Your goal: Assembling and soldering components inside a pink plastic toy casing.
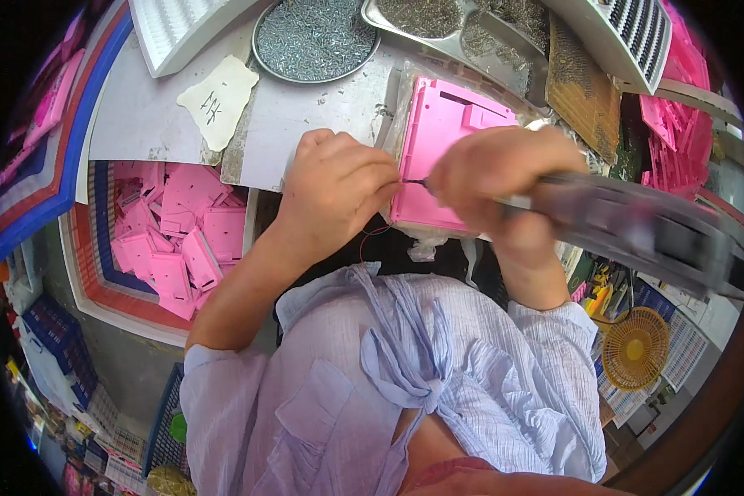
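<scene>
My right hand (pixel 504 169) is wrapped round a power screwdriver (pixel 645 227), whose dark body stretches off to the right and is blurred. Its thin bit points left, across the lower left edge of a pink plastic case (pixel 428 140). At the bit's tip, the fingers of my left hand (pixel 335 182) are pinched together beside that edge; whatever lies between them is hidden. The case rests on the bench before me, with a raised block and a dark slot on its upper face.
Beyond my hands stand a round metal tray (pixel 314 81) of silvery screws and a divided metal tray (pixel 380 23) of small fasteners. A brown board (pixel 583 91) lies at the right. To the left, a bin (pixel 78 273) holds several pink plastic parts (pixel 174 256). White ridged racks (pixel 161 54) flank the bench.
</scene>
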Action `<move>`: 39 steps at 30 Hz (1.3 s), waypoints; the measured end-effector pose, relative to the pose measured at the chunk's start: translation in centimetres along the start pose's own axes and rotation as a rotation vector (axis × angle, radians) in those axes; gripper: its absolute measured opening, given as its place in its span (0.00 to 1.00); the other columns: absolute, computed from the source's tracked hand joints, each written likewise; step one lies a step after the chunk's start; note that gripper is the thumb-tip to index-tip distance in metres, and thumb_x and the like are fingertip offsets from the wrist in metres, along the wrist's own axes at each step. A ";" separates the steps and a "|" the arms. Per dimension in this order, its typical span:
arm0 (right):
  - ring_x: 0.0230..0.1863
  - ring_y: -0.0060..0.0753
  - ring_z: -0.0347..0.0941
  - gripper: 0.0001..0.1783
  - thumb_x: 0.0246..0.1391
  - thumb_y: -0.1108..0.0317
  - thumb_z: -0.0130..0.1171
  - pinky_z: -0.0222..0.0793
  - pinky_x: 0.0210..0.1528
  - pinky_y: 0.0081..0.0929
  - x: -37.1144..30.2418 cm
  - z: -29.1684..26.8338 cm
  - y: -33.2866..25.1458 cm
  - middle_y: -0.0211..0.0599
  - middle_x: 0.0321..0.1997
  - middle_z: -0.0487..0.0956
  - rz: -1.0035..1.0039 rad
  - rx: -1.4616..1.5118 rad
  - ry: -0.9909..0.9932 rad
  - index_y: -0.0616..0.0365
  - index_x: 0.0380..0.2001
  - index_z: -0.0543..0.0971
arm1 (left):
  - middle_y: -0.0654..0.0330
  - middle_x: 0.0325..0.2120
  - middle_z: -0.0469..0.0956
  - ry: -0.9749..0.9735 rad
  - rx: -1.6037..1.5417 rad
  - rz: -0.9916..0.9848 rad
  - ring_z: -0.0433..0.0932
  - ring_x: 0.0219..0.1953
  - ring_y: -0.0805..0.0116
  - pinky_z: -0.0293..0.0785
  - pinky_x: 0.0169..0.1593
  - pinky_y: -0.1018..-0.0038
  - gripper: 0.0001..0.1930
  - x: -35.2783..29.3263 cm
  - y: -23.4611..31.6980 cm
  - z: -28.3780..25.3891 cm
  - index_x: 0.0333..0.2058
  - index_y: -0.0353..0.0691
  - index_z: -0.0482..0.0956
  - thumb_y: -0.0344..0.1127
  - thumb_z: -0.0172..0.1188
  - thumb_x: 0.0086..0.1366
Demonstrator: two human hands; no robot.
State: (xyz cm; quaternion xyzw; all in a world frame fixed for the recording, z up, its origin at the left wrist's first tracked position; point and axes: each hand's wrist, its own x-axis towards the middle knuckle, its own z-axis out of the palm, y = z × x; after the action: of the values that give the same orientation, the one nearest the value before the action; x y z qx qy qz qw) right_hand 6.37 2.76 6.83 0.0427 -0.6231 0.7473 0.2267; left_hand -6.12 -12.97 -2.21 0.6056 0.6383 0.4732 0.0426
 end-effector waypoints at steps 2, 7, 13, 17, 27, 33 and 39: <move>0.22 0.25 0.70 0.19 0.57 0.56 0.70 0.70 0.28 0.27 0.3 0.2 -1.3 0.30 0.22 0.74 -0.026 0.097 0.035 0.58 0.38 0.75 | 0.66 0.35 0.83 0.014 0.007 -0.012 0.77 0.34 0.66 0.66 0.45 0.64 0.09 -0.1 0.3 0.4 0.34 0.44 0.82 0.32 0.72 0.54; 0.23 0.28 0.71 0.19 0.58 0.58 0.70 0.73 0.31 0.31 -0.1 0.1 -1.6 0.32 0.22 0.74 -0.063 0.150 -0.011 0.61 0.39 0.74 | 0.66 0.36 0.83 -0.014 -0.032 -0.028 0.77 0.33 0.67 0.65 0.45 0.64 0.10 -0.2 1.1 0.4 0.35 0.45 0.82 0.32 0.72 0.54; 0.26 0.29 0.73 0.17 0.58 0.63 0.71 0.74 0.35 0.33 -1.4 0.6 -1.5 0.37 0.25 0.76 -0.017 0.194 0.021 0.63 0.38 0.74 | 0.64 0.40 0.82 -0.098 -0.033 0.013 0.79 0.41 0.65 0.65 0.49 0.62 0.18 -0.4 1.3 0.1 0.42 0.43 0.81 0.33 0.73 0.52; 0.24 0.28 0.72 0.18 0.60 0.59 0.69 0.72 0.33 0.31 -3.0 1.1 -1.2 0.35 0.24 0.75 0.033 0.093 0.067 0.60 0.37 0.74 | 0.62 0.54 0.79 -0.261 -0.047 0.006 0.74 0.59 0.66 0.63 0.57 0.58 0.22 1.2 2.1 -1.0 0.49 0.42 0.81 0.31 0.68 0.53; 0.18 0.35 0.72 0.15 0.55 0.66 0.71 0.72 0.23 0.33 -3.8 2.3 2.4 0.35 0.18 0.74 -0.178 -0.191 -0.076 0.60 0.30 0.73 | 0.66 0.60 0.78 -0.374 0.119 -0.026 0.72 0.64 0.67 0.61 0.57 0.57 0.21 0.2 1.6 0.2 0.53 0.48 0.82 0.41 0.62 0.60; 0.18 0.35 0.73 0.16 0.53 0.63 0.73 0.74 0.23 0.36 -3.9 -0.3 1.0 0.36 0.19 0.76 -0.140 -0.303 -0.137 0.61 0.29 0.76 | 0.64 0.59 0.79 -0.414 0.154 0.013 0.73 0.64 0.66 0.62 0.57 0.57 0.22 1.5 1.9 -0.1 0.52 0.46 0.82 0.38 0.64 0.57; 0.19 0.24 0.63 0.16 0.60 0.61 0.69 0.66 0.25 0.27 -6.0 -6.0 -6.4 0.31 0.20 0.71 -0.225 -0.043 0.335 0.60 0.38 0.75 | 0.59 0.54 0.79 -0.305 0.000 0.037 0.75 0.57 0.53 0.65 0.58 0.59 0.24 4.9 3.6 2.4 0.51 0.41 0.81 0.25 0.61 0.52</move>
State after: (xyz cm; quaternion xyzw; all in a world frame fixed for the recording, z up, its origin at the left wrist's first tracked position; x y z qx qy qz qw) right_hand 15.50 7.53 9.25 -0.0175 -0.5839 0.7004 0.4102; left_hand -3.29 -8.33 1.39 0.6822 0.6132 0.3763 0.1305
